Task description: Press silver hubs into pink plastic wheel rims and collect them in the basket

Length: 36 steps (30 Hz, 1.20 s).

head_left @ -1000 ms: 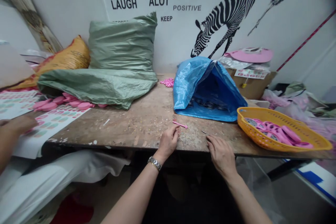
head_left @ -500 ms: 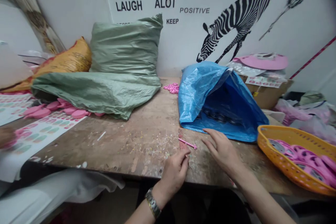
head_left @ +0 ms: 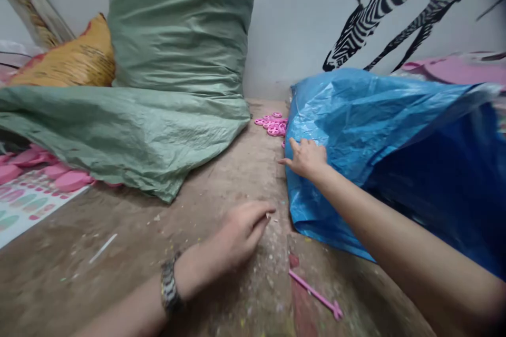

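Observation:
My right hand [head_left: 306,158] is over the left side of the blue plastic bag [head_left: 348,116]. Its thumb and index finger are apart, and it holds nothing that I can see. Just beyond the fingertips lies a pile of pink wheel-shaped plastic pieces [head_left: 272,124], partly behind the bag. Low over the tabletop, my left hand [head_left: 241,229] wears a metal watch on its wrist. Its thumb and fingers are pinched together, perhaps around a tiny pale bit too small to name. A thin pink plastic rod [head_left: 314,293] with a forked end lies on the table nearer to me.
A large green sack [head_left: 182,37] leans at the back left, its loose mouth over several pink flat pieces [head_left: 73,180] and a printed sticker sheet [head_left: 23,216]. Behind it is a yellow sack [head_left: 71,60]. A white stick [head_left: 103,248] and small debris lie on the wooden table [head_left: 221,174].
My right hand has reached forward from the bag's mouth to its left side, towards the pink pieces. My left hand has moved forward, away from the pink rod. The view has come closer.

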### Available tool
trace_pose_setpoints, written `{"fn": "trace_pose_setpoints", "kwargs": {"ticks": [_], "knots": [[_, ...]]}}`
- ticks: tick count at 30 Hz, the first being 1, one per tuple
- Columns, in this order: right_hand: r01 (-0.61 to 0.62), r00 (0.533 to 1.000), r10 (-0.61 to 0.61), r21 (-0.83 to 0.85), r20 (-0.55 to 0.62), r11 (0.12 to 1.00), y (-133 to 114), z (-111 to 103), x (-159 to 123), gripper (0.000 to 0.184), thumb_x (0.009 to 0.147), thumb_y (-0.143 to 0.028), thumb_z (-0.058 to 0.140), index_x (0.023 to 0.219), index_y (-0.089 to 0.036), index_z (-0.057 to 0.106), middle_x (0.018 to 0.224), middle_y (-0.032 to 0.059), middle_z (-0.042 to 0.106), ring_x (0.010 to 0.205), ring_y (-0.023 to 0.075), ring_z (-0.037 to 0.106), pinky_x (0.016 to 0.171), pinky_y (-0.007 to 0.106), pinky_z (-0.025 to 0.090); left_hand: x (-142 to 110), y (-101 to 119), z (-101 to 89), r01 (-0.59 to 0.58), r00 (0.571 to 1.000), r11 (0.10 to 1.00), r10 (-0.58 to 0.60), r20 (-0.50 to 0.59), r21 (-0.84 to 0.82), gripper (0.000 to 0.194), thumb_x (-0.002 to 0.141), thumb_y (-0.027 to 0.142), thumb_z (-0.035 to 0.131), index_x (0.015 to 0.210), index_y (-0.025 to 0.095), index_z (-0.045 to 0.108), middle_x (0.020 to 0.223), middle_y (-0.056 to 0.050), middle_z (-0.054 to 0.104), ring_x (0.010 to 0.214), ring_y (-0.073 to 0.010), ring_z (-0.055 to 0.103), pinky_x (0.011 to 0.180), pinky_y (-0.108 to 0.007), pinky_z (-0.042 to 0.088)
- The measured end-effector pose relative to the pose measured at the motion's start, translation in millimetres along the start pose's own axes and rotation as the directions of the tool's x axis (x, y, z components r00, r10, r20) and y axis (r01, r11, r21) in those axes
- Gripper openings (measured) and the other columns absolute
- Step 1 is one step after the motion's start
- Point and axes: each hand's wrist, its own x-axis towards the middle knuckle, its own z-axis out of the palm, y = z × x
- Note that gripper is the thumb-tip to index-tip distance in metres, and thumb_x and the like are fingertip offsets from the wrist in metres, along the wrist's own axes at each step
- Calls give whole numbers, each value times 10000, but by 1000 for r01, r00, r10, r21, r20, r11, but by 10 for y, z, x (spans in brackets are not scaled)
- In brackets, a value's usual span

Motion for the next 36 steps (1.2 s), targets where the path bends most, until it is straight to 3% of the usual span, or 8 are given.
{"fn": "trace_pose_setpoints", "kwargs": {"ticks": [3, 6, 12, 20, 26, 30, 33, 36], "knots": [[-24, 999, 25, -28, 47, 999, 97, 251, 294, 761, 829, -596, 666, 1341, -59, 498, 1156, 262, 624, 1100, 395, 584, 866, 501, 482, 668, -452, -79, 23, 998, 994, -29, 55, 106, 281, 908, 172, 504, 1107, 194, 701, 1074, -88, 744, 979, -219, 684, 915, -364, 539], [-42, 995, 44, -30, 84, 999, 173, 386, 454, 551, 874, -465, 632, 1225, -47, 554, 1139, 258, 635, 1082, 371, 606, 834, 445, 506, 1241, -840, -51, 38, 998, 987, -44, 38, 157, 293, 897, 145, 501, 1116, 173, 695, 1108, -88, 731, 1024, -218, 666, 969, -377, 515], [-155, 957, 137, 51, 256, 987, 536, 342, 616, 314, 935, -163, 369, 1118, -143, 625, 934, 167, 717, 871, 284, 695, 730, 346, 484, 1731, -1195, 273, 239, 971, 970, -240, -14, -51, 330, 880, 122, 500, 1159, 160, 669, 1143, -114, 698, 1070, -241, 633, 1018, -410, 479], [-323, 935, 187, 505, 301, 801, 1010, 313, 475, 274, 902, -384, 524, 1041, -178, 639, 901, 67, 728, 819, 218, 686, 714, 295, 492, 2105, -916, 839, 487, 854, 782, -519, 27, -389, 595, 871, 256, 604, 1428, 142, 430, 1255, -171, 635, 1080, -267, 636, 975, -419, 514], [-277, 923, 241, 85, 302, 957, 543, 129, 990, 714, 877, -709, 484, 1237, -96, 551, 1080, 236, 688, 983, 341, 688, 765, 392, 514, 2160, -437, 1247, 506, 836, 739, -548, 41, -445, 582, 781, 45, 546, 1358, 109, 510, 1344, -207, 570, 1300, -300, 500, 1144, -424, 376], [-236, 873, 242, -67, 423, 969, 449, 239, 1274, 499, 920, -536, 545, 1156, -98, 585, 1043, 219, 701, 973, 324, 695, 751, 358, 502, 2112, -352, 1255, 519, 819, 706, -571, 46, -482, 543, 791, 56, 528, 1326, 149, 534, 1331, -177, 581, 1266, -279, 534, 1130, -424, 405], [-249, 866, 223, -1, 447, 968, 725, 311, 1257, 344, 960, -451, 454, 1035, -171, 640, 992, 163, 722, 937, 297, 693, 708, 325, 459, 2062, -420, 1127, 502, 830, 702, -556, 53, -506, 468, 835, 92, 502, 1294, 164, 554, 1234, -126, 647, 1126, -219, 624, 1029, -363, 502], [-325, 880, 272, 76, 389, 943, 1106, 367, 1147, 346, 949, -462, 399, 881, -209, 625, 868, 122, 708, 832, 269, 666, 648, 311, 395, 2027, -568, 938, 436, 888, 829, -460, 16, -350, 407, 864, 105, 482, 1252, 169, 583, 1167, -98, 683, 1065, -187, 649, 967, -306, 536]]}}
